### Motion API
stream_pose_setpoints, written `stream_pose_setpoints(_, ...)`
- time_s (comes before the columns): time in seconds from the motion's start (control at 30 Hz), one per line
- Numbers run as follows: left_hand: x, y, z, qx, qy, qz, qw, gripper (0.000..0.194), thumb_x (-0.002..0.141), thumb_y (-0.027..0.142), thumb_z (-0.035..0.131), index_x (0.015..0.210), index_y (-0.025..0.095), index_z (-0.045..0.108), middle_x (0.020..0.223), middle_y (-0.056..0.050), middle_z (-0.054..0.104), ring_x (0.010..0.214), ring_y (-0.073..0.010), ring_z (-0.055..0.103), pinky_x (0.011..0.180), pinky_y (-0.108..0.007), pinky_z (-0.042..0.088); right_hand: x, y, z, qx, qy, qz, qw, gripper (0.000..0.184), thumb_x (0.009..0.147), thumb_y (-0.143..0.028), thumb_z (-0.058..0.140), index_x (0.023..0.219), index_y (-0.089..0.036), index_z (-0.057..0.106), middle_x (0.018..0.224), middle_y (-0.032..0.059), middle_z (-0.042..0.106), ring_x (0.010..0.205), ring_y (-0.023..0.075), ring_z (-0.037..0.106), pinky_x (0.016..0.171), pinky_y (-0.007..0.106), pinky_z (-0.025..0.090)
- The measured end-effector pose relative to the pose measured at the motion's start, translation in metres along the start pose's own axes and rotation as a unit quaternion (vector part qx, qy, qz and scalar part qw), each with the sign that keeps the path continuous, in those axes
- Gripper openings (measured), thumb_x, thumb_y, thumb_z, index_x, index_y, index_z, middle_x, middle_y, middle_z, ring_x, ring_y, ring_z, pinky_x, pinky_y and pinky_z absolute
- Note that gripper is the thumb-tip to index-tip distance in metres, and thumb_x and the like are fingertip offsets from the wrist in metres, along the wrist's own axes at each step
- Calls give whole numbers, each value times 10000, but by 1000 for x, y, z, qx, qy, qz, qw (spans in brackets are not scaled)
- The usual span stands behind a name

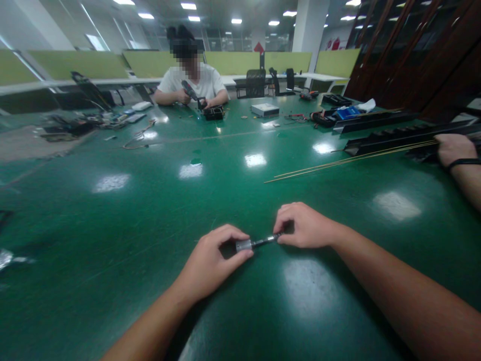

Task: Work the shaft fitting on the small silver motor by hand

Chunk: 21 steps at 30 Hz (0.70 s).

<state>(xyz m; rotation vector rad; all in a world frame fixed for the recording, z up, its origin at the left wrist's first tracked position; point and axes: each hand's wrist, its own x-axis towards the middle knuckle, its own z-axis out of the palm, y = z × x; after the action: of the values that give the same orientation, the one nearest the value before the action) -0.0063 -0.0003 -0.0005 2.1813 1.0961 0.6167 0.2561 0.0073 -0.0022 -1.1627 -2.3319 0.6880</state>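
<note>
Spanning the gap between two hands, a slim dark shaft [265,240] with a grey cylinder [243,245] at one end lies low at the green tabletop [150,210] (touching or not, I can't tell). Left hand [210,255] pinches the cylinder between thumb and fingers; right hand [300,225] pinches the shaft's other end. Such fingertip grips could slip if the metal twists, letting it roll. Beyond, thin rods [319,168] reach from a co-worker's hand [456,149]: one careless sweep might jab knuckles.

The tip of the tool [265,241], at the right hand [308,225], is too small to be made out. A co-worker's forearm [469,181] and a shiny thing [5,258] are cut off by opposite edges.
</note>
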Motion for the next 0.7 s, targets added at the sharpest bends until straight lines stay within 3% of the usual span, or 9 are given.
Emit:
stream_pose_setpoints(0.47,0,1,0,0,2,-2,1000,175,826,310,716,963,201,707,960,-36,713,885,-197,665,818,-313,508,-2,2,-3,42,-23,10,999,91,723,-186,754,813,-171,755,788,22,693,761,145,632,716,263,475)
stream_pose_setpoints(0.7,1,1,4,4,14,22,1000,138,810,260,721,932,200,698,947,-40,704,891,-202,651,812,-311,496,12,-16,28,47,31,-44,997,73,799,-237,728,839,-181,752,793,28,720,770,149,632,740,276,444)
